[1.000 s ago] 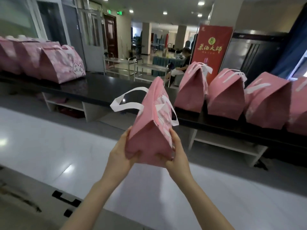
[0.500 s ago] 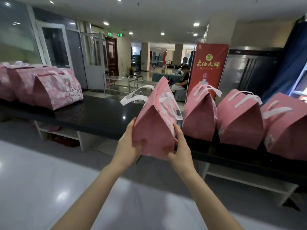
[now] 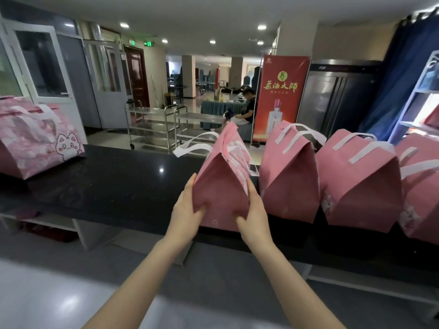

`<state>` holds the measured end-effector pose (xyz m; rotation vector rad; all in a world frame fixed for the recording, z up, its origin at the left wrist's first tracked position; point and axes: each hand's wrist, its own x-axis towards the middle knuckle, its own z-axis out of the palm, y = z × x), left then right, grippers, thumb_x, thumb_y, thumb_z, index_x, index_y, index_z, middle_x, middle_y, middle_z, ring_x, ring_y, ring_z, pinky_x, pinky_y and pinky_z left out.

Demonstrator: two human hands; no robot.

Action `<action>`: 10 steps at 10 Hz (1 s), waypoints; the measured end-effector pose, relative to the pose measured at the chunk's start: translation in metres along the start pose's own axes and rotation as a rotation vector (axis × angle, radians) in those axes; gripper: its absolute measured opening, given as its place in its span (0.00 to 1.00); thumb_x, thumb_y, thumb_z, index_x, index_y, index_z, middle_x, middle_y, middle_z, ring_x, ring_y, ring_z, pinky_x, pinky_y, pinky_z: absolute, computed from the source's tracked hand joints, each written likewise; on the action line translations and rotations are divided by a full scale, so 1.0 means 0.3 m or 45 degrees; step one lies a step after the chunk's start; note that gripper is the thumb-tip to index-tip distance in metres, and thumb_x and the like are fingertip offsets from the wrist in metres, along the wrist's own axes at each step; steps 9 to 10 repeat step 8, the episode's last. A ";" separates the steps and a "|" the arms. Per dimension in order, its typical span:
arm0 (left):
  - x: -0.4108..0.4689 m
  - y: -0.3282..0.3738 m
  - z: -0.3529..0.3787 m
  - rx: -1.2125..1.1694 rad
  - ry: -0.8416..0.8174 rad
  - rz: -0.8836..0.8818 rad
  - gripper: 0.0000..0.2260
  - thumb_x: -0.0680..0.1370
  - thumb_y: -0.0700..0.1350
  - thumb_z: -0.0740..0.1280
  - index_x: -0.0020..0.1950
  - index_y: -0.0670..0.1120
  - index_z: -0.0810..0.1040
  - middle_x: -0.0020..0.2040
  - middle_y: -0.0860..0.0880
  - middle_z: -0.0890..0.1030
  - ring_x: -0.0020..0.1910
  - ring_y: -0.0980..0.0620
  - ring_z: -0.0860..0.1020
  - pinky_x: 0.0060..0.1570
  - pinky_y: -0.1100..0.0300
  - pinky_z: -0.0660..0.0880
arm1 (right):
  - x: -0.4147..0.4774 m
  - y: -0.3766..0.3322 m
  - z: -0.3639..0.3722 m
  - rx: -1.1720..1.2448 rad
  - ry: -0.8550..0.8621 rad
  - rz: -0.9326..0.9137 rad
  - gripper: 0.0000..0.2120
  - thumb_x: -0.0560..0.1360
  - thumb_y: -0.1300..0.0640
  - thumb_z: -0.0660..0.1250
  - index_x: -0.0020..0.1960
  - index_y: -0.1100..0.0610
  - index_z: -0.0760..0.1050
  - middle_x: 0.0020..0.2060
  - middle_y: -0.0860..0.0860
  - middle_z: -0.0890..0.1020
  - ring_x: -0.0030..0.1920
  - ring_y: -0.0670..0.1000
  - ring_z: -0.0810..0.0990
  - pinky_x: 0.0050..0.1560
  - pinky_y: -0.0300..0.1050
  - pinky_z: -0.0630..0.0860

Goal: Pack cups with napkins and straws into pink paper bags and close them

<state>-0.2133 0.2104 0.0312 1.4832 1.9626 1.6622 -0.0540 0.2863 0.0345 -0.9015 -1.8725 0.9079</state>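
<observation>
One closed pink bag (image 3: pixel 218 186), held upright at the front edge of the black counter (image 3: pixel 114 181).
Head view: the left hand (image 3: pixel 187 210) and right hand (image 3: pixel 253 214) clasp its lower sides, thumbs on the front, likely to steady it as it joins the row of closed bags (image 3: pixel 289 176) just to its right. Whether its base touches the counter is unclear.

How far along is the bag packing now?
Done: closed bags stand in a row on the black counter. In hand: the left hand and right hand grip another bag, also closed, at the row's end. Left: letting go of it; further unpacked cups are not visible.
</observation>
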 end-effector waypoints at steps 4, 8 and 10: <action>0.312 -0.151 0.111 0.048 0.006 0.055 0.36 0.76 0.42 0.68 0.77 0.61 0.52 0.68 0.48 0.72 0.64 0.48 0.73 0.63 0.53 0.70 | 0.277 0.065 0.133 -0.159 0.222 0.107 0.46 0.69 0.73 0.60 0.76 0.40 0.49 0.70 0.50 0.66 0.59 0.38 0.65 0.52 0.18 0.58; 0.336 -0.161 0.102 0.058 0.039 0.036 0.36 0.76 0.47 0.69 0.77 0.60 0.51 0.65 0.49 0.72 0.58 0.55 0.71 0.55 0.60 0.67 | 0.246 0.047 0.113 -0.144 0.273 0.084 0.42 0.74 0.67 0.66 0.77 0.41 0.49 0.73 0.48 0.64 0.70 0.44 0.64 0.68 0.35 0.60; 0.336 -0.161 0.102 0.058 0.039 0.036 0.36 0.76 0.47 0.69 0.77 0.60 0.51 0.65 0.49 0.72 0.58 0.55 0.71 0.55 0.60 0.67 | 0.246 0.047 0.113 -0.144 0.273 0.084 0.42 0.74 0.67 0.66 0.77 0.41 0.49 0.73 0.48 0.64 0.70 0.44 0.64 0.68 0.35 0.60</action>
